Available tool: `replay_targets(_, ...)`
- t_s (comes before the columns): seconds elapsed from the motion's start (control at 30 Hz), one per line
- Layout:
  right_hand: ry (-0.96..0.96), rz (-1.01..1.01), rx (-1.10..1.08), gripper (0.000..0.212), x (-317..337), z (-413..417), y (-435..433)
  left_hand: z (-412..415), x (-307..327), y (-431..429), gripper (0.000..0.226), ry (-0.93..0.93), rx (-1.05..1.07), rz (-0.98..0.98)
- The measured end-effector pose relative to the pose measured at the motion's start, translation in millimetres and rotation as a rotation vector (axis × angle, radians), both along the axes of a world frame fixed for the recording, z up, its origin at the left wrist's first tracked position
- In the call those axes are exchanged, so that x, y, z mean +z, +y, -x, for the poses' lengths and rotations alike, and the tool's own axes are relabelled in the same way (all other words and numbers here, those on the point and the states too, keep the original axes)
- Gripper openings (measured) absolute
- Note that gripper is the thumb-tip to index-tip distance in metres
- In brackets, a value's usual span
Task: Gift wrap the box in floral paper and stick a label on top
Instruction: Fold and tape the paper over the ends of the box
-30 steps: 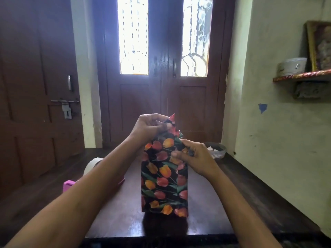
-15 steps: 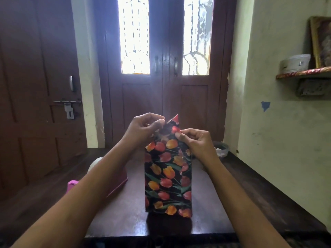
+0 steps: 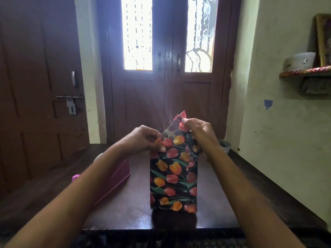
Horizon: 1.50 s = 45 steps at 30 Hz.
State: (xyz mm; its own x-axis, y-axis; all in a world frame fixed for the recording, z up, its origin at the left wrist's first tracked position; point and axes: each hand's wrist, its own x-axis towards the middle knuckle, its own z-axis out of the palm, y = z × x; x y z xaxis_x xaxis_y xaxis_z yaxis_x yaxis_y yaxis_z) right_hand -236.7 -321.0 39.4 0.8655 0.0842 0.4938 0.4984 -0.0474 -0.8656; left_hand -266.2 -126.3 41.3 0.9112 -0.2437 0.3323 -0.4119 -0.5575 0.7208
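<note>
Dark polished wood of the desk (image 3: 125, 212) is catching the light from the door, and its near edge is running across the bottom of the view. The box (image 3: 173, 176), wrapped in floral paper, is standing upright near the middle of that near edge. The left hand (image 3: 141, 140) is pinching the paper at the box's upper left corner with curled fingers. The right hand (image 3: 198, 129) is pinching the raised paper flap (image 3: 182, 114) at the upper right. A glossy clear strip is showing between the hands; what it is I cannot tell.

Bare desk is lying open to the right of the box. Toward the left edge a pink object (image 3: 116, 174) is sitting mostly hidden behind the left forearm. At the far right corner a pale crumpled thing (image 3: 224, 145) is peeking out behind the right wrist, too dim to make out. Beyond the far edge a brown double door (image 3: 166, 97) is glowing through two panes, and a wall shelf (image 3: 304, 72), cut off at the right, is carrying a white container (image 3: 299, 61).
</note>
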Motion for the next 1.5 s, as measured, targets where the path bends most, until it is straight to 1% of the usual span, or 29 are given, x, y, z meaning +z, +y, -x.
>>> replay_targets(0.03,0.01,-0.012,0.034,0.018,4,2,1,1,0,0,0.027,0.0,-0.001,-0.003)
replay_targets(0.1,0.028,-0.051,0.026,0.023,12,0,4,1,2,1,0.032,0.005,-0.001,-0.024)
replay_targets(0.2,0.034,-0.064,-0.061,0.018,22,-5,9,2,3,2,0.034,0.018,0.002,-0.035)
replay_targets(0.3,-0.007,-0.038,-0.101,0.015,25,-9,10,3,4,4,0.044,0.05,-0.025,-0.034)
replay_targets(0.37,-0.009,-0.065,-0.082,0.015,23,-12,9,2,5,4,0.046,0.068,-0.042,-0.04)
replay_targets(0.47,0.012,-0.105,-0.049,0.014,15,-15,9,1,10,3,0.042,0.097,-0.054,-0.077)
replay_targets(0.57,0.006,-0.183,-0.004,0.012,10,-15,7,4,18,0,0.048,0.114,-0.082,-0.119)
replay_targets(0.6,-0.011,-0.2,0.004,0.013,10,-15,7,3,20,-3,0.046,0.092,-0.07,-0.09)
replay_targets(0.63,-0.034,-0.206,-0.001,0.013,11,-16,7,3,21,-8,0.038,0.052,-0.042,-0.037)
replay_targets(0.7,-0.09,-0.189,-0.037,0.016,11,-18,9,-1,23,-19,0.027,-0.02,0.026,0.102)
replay_targets(0.77,-0.117,-0.173,-0.061,0.018,9,-19,10,-5,25,-30,0.031,-0.013,0.024,0.218)
replay_targets(0.83,-0.102,-0.162,-0.037,0.023,5,-19,10,-8,25,-40,0.034,0.004,0.011,0.291)
replay_targets(0.93,-0.041,-0.144,-0.032,0.041,4,-21,6,-11,28,-49,0.037,0.01,0.011,0.359)
replay_targets(1.0,-0.01,-0.09,-0.032,0.054,1,-20,0,-13,31,-51,0.031,0.015,0.024,0.358)
replay_targets(1.03,-0.013,-0.029,-0.004,0.06,-3,-19,-5,-14,33,-50,0.027,0.018,0.039,0.369)
replay_targets(1.13,-0.031,0.284,0.117,0.075,-22,-10,-20,-16,37,-45,0.012,0.016,0.07,0.415)
replay_targets(1.17,-0.034,0.387,0.125,0.077,-26,-7,-22,-17,37,-44,0.01,0.021,0.069,0.421)
replay_targets(1.2,-0.048,0.467,0.114,0.077,-29,-6,-22,-18,36,-43,0.01,0.027,0.074,0.42)
replay_targets(1.27,-0.143,0.586,0.028,0.083,-35,-7,-19,-21,35,-42,0.012,0.036,0.116,0.408)
replay_targets(1.33,-0.266,0.653,-0.073,0.096,-41,-8,-15,-26,33,-42,0.011,0.034,0.169,0.396)
replay_targets(1.4,-0.358,0.661,-0.132,0.106,-48,-9,-14,-33,26,-43,0.013,0.027,0.213,0.338)
replay_targets(1.5,-0.427,0.652,-0.18,0.108,-57,-8,-15,-41,14,-42,0.018,0.042,0.216,0.276)
